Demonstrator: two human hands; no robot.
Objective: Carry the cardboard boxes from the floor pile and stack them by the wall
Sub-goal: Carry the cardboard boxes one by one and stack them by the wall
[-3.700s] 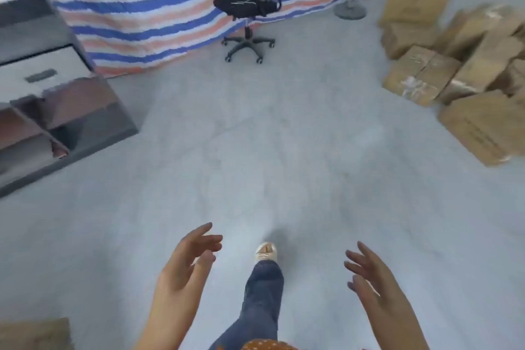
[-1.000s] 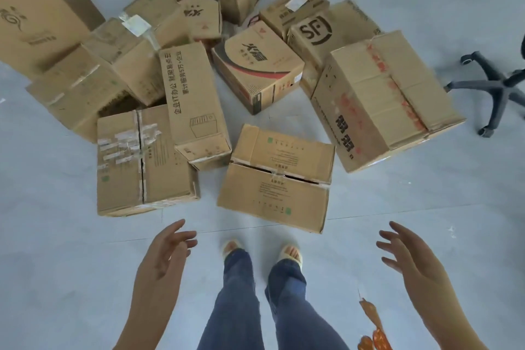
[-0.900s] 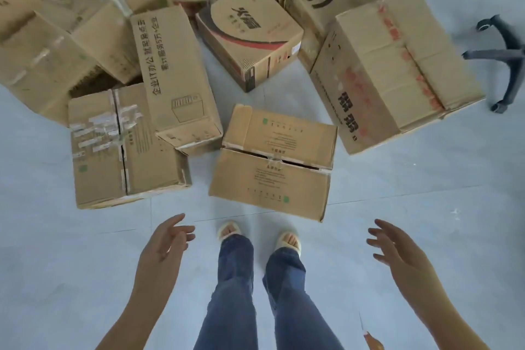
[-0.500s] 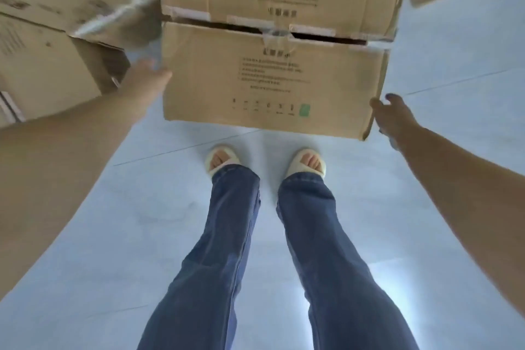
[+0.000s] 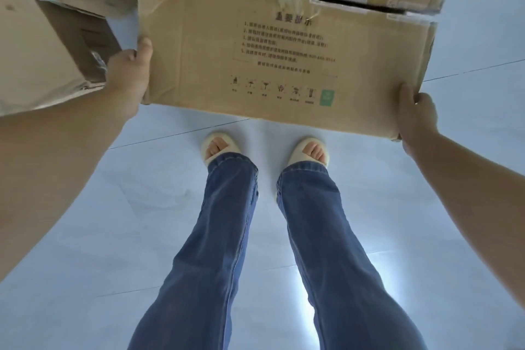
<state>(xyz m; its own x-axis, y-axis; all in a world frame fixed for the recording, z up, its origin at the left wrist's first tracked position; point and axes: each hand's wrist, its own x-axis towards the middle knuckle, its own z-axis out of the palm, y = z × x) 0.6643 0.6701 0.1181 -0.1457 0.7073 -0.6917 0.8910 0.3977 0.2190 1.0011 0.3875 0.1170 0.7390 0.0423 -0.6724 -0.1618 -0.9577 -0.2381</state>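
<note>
Subject wears blue denim jeans (image 5: 321,250), wide through the leg, hems reaching the tops of the feet. Footwear: cream open-toe slide sandals (image 5: 311,148), thick rounded straps, toes exposed. Both forearms bare, no sleeves in view. Left hand (image 5: 129,77) and right hand (image 5: 416,113): no rings, no gloves.

Between our left hand (image 5: 129,77) and our right hand (image 5: 415,113) we see the brown cardboard box (image 5: 281,65), whose near face carries dark print. A bold heading tops a numbered list running 1 to 5 in Chinese characters too blurred for us to read. Below, nearer our fingers, we see a row of small handling pictograms ending in a green square label (image 5: 326,97).
</note>
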